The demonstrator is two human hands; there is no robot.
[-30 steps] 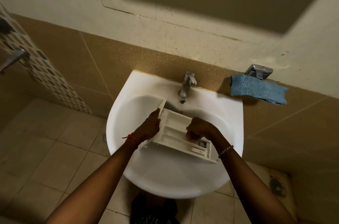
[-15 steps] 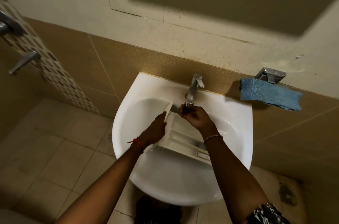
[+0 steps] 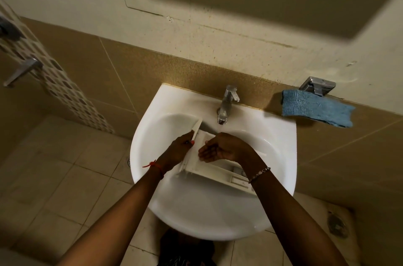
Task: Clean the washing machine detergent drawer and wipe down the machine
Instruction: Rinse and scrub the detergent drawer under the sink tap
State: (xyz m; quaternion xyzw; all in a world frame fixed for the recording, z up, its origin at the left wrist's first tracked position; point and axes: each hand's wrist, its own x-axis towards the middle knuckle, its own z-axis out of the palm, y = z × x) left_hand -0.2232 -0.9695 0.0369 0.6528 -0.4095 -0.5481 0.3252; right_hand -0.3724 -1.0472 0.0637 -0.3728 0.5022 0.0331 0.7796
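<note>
L grip [image 3: 180, 151] clasps drawer [image 3: 208, 173] end; R grip [image 3: 222, 149] off tap [image 3: 225, 104], now fingers straight over drawer.

Thin red knotted thread bracelet [image 3: 155, 166], loose end trailing, at wrist of left hand [image 3: 179, 150]. Slim pale beaded chain bracelet [image 3: 260, 174] at wrist of right hand [image 3: 225, 148]. Dark patterned fabric garment [image 3: 187, 251] at near edge.

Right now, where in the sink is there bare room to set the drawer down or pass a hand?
Bare: basin between drawer and near sink rim; bowl left of the left hand; deck left of the faucet. Crowded: mid-basin, where the right hand hovers over the drawer.
</note>
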